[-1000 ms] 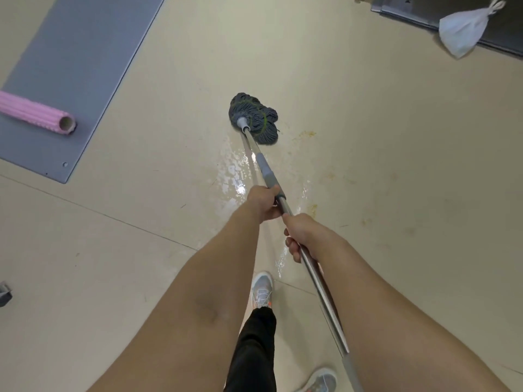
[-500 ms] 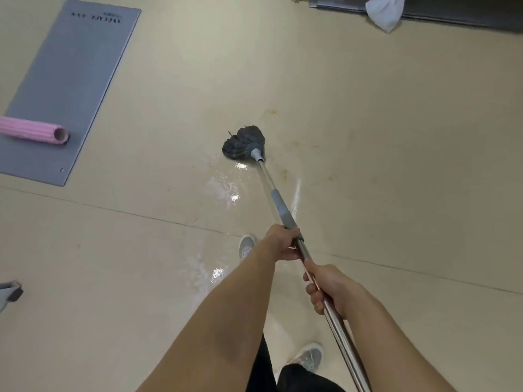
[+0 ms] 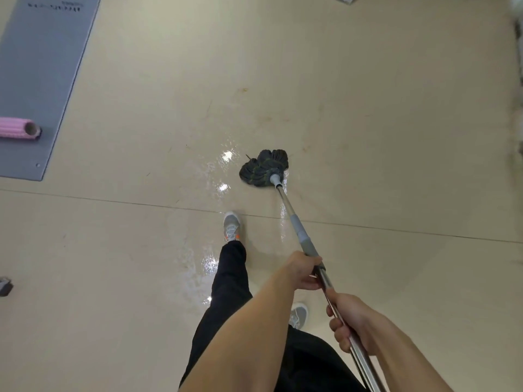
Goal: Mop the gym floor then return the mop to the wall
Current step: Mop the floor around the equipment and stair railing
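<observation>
The mop has a dark grey string head (image 3: 263, 168) pressed flat on the beige floor (image 3: 382, 154), slightly right of centre. Its metal handle (image 3: 288, 206) with a grey sleeve runs down and right to me. My left hand (image 3: 302, 271) grips the handle just below the grey sleeve. Lower on the bare metal, my right hand (image 3: 349, 323) is closed around it. A wet, shiny streak (image 3: 218, 176) lies left of the mop head and trails toward my feet.
A grey exercise mat (image 3: 42, 80) lies at the upper left with a pink foam roller (image 3: 18, 132) on it. A small grey object (image 3: 5, 286) sits at the left edge. My left shoe (image 3: 231, 226) is stepped forward on the wet patch. Yellowish stains (image 3: 266, 118) mark the floor beyond the mop.
The mop head has swung from left to right across the floor and come nearer to me. My left foot has stepped forward. Both hands keep their grip.
</observation>
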`<state>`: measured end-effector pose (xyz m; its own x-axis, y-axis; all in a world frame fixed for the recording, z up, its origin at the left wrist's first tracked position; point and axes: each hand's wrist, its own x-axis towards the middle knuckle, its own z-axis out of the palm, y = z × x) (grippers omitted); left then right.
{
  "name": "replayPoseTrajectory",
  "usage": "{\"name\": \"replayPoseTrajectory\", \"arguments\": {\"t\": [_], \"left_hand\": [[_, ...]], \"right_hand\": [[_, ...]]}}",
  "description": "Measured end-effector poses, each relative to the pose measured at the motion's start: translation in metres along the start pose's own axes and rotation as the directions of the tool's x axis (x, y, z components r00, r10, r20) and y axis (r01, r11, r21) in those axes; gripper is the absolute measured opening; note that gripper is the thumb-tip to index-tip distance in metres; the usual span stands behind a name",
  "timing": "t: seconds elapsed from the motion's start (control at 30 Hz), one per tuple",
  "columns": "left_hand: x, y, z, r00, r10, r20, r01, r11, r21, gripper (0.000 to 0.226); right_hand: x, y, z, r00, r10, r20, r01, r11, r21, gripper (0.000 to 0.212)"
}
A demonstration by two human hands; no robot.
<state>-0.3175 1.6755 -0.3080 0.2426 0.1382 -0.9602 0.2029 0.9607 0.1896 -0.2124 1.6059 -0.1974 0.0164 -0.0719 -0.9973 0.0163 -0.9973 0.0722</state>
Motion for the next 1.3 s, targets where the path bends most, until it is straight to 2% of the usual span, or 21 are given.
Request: {"name": "replayPoseTrajectory", "arguments": {"t": [0.13, 0.3, 0.47, 0.57, 0.73, 0.83, 0.97, 1.1, 1.3], "left_hand": [[0.014, 0.061, -0.034, 0.996, 0.08, -0.031, -0.081, 0.996, -0.038, 0.012], [0.043, 0.174, -0.094, 0.983, 0.161, -0.087, -0.17, 0.98, -0.101, 0.009], [0.084, 0.302, -0.166, 0.959, 0.224, -0.173, -0.225, 0.974, 0.016, 0.012], [0.103, 0.374, -0.21, 0.93, 0.289, -0.227, -0.278, 0.957, 0.083, 0.025], [0.115, 0.451, -0.254, 0.903, 0.33, -0.275, -0.322, 0.944, 0.077, 0.028], [0.114, 0.459, -0.252, 0.91, 0.325, -0.258, -0.323, 0.945, 0.049, 0.024], [0.101, 0.431, -0.222, 0.935, 0.301, -0.189, -0.302, 0.953, 0.021, 0.027], [0.086, 0.382, -0.188, 0.961, 0.256, -0.107, -0.247, 0.965, 0.085, 0.037], [0.055, 0.271, -0.104, 0.98, 0.176, -0.097, -0.153, 0.966, 0.211, 0.036]], "right_hand": [[0.009, -0.075, 0.019, 0.999, -0.028, 0.018, 0.028, 0.999, 0.022, 0.045], [0.029, -0.207, 0.047, 0.997, -0.079, 0.007, 0.08, 0.997, -0.015, 0.045], [0.053, -0.357, 0.079, 0.991, -0.129, 0.021, 0.129, 0.992, -0.012, 0.046], [0.065, -0.442, 0.101, 0.982, -0.185, 0.033, 0.186, 0.983, -0.001, 0.046], [0.075, -0.531, 0.124, 0.972, -0.227, 0.055, 0.225, 0.974, 0.043, 0.046], [0.074, -0.538, 0.118, 0.972, -0.223, 0.07, 0.218, 0.974, 0.065, 0.048], [0.069, -0.498, 0.091, 0.973, -0.216, 0.077, 0.209, 0.974, 0.093, 0.05], [0.055, -0.424, 0.061, 0.973, -0.209, 0.095, 0.195, 0.97, 0.143, 0.048], [0.037, -0.279, 0.016, 0.975, -0.196, 0.107, 0.172, 0.964, 0.202, 0.052]]}}
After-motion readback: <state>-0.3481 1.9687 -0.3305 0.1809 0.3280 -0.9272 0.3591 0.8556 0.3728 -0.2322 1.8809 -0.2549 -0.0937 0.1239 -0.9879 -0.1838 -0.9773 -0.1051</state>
